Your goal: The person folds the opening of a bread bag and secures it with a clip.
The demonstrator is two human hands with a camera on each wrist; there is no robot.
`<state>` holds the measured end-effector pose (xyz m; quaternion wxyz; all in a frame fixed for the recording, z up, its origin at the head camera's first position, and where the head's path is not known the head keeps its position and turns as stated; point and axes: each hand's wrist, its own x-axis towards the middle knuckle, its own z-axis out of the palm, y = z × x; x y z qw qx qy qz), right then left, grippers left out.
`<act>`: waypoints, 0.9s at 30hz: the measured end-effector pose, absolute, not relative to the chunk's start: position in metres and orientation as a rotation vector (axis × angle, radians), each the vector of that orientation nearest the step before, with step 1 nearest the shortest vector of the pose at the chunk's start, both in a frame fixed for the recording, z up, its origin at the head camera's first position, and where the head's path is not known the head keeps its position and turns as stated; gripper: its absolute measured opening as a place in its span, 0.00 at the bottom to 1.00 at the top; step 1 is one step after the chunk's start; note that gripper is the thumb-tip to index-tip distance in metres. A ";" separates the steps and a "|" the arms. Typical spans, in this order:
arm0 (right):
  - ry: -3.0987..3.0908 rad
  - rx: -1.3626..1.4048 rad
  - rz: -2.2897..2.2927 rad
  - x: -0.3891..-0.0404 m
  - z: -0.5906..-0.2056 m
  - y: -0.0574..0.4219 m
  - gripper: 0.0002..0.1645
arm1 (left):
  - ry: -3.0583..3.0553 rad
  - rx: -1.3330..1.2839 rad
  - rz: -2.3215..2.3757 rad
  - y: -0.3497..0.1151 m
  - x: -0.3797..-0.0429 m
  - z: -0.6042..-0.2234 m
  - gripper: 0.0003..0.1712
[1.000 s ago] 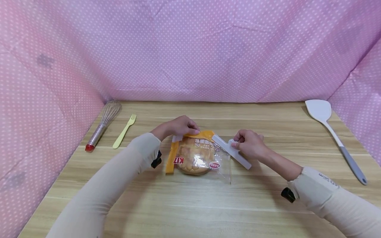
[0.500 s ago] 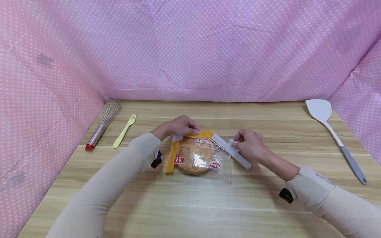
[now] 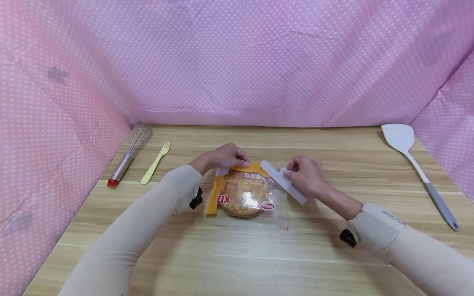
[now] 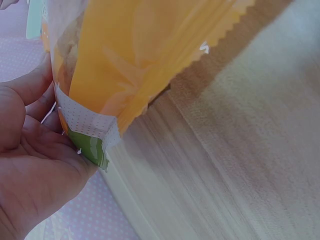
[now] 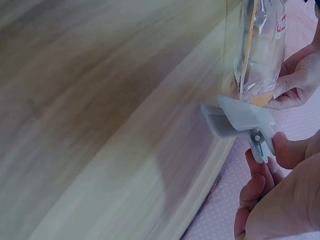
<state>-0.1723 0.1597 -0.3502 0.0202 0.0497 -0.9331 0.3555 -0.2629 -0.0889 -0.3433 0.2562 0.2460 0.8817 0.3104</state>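
A clear and orange bread bag (image 3: 212,197) lies mid-table with a round bread (image 3: 240,199) inside. My left hand (image 3: 226,158) pinches its far folded edge between thumb and fingers; the left wrist view shows the orange film (image 4: 120,55) rising from that grip. In my right hand (image 3: 309,176) is a white bag clip (image 3: 278,177), its handles squeezed between thumb and fingers. The clip (image 5: 242,115) has its two long bars spread apart in the right wrist view. In the head view it slants over the bag's far right corner.
On the left lie a whisk (image 3: 127,158) with a red end and a yellow fork (image 3: 155,164). A white spatula (image 3: 414,164) with a grey handle lies at the right. Pink dotted cloth (image 3: 237,61) hangs behind the wooden table (image 3: 237,263).
My right hand has moved the clip slightly left and away from me, so that it overlaps the bag's corner more. The left hand and the bag have hardly moved.
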 end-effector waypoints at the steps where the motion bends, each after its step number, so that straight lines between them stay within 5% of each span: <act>1: -2.892 0.151 1.102 -0.173 -0.350 0.159 0.06 | 2.393 0.667 0.842 -0.089 -0.263 -0.343 0.13; 27: -2.914 0.160 1.144 -0.186 -0.353 0.150 0.09 | 2.398 0.655 0.843 -0.088 -0.261 -0.341 0.13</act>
